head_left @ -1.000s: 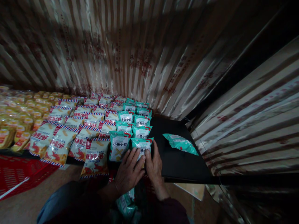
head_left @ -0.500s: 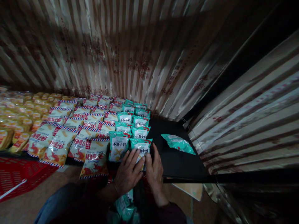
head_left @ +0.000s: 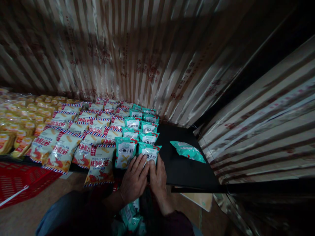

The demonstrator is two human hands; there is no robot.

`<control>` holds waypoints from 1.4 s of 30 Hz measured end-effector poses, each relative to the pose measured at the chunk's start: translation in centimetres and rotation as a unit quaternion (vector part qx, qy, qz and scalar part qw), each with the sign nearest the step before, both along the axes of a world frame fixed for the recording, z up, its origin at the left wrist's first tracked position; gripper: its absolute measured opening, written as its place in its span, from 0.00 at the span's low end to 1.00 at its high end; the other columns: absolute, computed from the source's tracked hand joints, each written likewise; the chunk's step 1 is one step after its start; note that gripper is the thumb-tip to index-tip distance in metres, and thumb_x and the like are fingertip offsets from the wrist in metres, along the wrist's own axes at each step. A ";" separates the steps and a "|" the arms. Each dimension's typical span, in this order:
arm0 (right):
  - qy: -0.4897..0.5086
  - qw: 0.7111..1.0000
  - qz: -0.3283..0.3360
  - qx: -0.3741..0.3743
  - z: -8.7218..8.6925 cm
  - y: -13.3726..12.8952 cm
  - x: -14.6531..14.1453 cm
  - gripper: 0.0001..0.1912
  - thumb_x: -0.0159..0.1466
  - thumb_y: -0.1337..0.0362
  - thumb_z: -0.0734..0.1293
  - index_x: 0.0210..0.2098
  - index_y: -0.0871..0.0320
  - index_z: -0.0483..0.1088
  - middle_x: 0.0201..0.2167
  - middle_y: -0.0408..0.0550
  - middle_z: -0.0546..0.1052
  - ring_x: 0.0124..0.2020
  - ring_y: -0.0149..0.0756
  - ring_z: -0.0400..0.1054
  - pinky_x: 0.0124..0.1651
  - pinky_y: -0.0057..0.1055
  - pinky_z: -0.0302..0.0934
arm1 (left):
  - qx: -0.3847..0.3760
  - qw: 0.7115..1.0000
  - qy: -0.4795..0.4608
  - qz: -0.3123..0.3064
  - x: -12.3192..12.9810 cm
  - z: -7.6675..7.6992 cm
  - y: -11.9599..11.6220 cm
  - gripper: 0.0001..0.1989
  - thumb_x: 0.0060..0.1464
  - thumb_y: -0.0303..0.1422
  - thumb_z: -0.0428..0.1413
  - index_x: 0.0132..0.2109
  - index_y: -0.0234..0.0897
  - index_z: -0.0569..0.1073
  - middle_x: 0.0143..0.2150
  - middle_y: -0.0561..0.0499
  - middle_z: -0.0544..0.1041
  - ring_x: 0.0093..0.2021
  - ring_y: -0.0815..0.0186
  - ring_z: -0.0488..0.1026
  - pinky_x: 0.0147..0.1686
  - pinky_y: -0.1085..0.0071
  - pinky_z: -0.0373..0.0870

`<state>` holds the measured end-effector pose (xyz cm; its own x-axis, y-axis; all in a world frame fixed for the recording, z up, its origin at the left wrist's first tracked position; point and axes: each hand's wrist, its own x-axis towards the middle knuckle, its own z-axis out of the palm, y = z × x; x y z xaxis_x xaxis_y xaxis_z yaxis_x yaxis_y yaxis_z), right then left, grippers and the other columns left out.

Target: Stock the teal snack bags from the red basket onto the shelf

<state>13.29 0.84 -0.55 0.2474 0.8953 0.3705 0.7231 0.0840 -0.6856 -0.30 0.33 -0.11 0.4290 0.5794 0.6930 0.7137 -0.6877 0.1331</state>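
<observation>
Striped, pleated curtains (head_left: 98, 39) hang behind the black tabletop (head_left: 184, 172). The front teal snack bag (head_left: 150, 148) has just moved back slightly, now covering more of the teal bag behind it (head_left: 149, 137), so the row sits tighter. The left hand (head_left: 133, 183) rests on its lower front, fingers extended and close together; the right hand (head_left: 157, 178) has drawn nearer, fingers unclenched along its right side. Another teal packet (head_left: 188, 151) lies apart, to the right.

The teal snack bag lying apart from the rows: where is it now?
In the head view, the loose teal snack bag lies on the black tabletop, to the right of the right hand, near the striped curtain.
</observation>
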 end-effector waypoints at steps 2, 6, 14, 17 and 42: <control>0.000 1.000 0.007 -0.010 -0.1 0.1 0.1 0.28 0.69 0.51 0.52 0.60 0.61 0.61 0.55 0.61 0.71 0.55 0.46 0.66 0.56 0.49 0.60 | 0.000 1.000 0.003 0.000 0.1 -0.1 0.1 0.25 0.57 0.27 0.47 0.62 0.28 0.62 0.67 0.38 0.59 0.70 0.52 0.49 0.64 0.54 0.55; 0.013 1.000 -0.003 -0.020 -0.4 0.3 0.1 0.30 0.68 0.49 0.51 0.59 0.64 0.62 0.55 0.63 0.71 0.55 0.48 0.66 0.57 0.50 0.59 | 0.011 1.000 0.002 -0.004 0.0 -0.3 0.0 0.26 0.57 0.27 0.48 0.63 0.25 0.61 0.68 0.36 0.58 0.70 0.50 0.49 0.63 0.53 0.57; 0.038 0.999 -0.027 0.002 0.2 0.2 0.1 0.32 0.66 0.47 0.54 0.63 0.61 0.57 0.59 0.61 0.68 0.59 0.49 0.63 0.58 0.51 0.57 | 0.022 1.000 -0.001 0.000 -0.2 -0.5 -0.4 0.28 0.57 0.32 0.51 0.64 0.30 0.60 0.69 0.38 0.55 0.70 0.50 0.48 0.64 0.53 0.53; 0.050 0.998 -0.028 -0.002 0.4 0.0 0.2 0.33 0.66 0.46 0.54 0.63 0.60 0.56 0.60 0.61 0.67 0.59 0.49 0.62 0.59 0.51 0.56 | 0.020 1.000 -0.007 -0.007 -0.2 -0.5 -0.5 0.27 0.58 0.33 0.52 0.63 0.30 0.62 0.68 0.37 0.57 0.70 0.50 0.47 0.64 0.52 0.52; 0.120 0.990 -0.066 0.031 1.9 -1.2 0.8 0.30 0.67 0.48 0.54 0.59 0.63 0.61 0.58 0.62 0.67 0.60 0.47 0.60 0.62 0.51 0.52 | 0.019 0.999 -0.011 -0.031 -0.6 -0.1 -1.4 0.26 0.58 0.35 0.53 0.61 0.29 0.64 0.66 0.37 0.62 0.70 0.51 0.48 0.65 0.52 0.52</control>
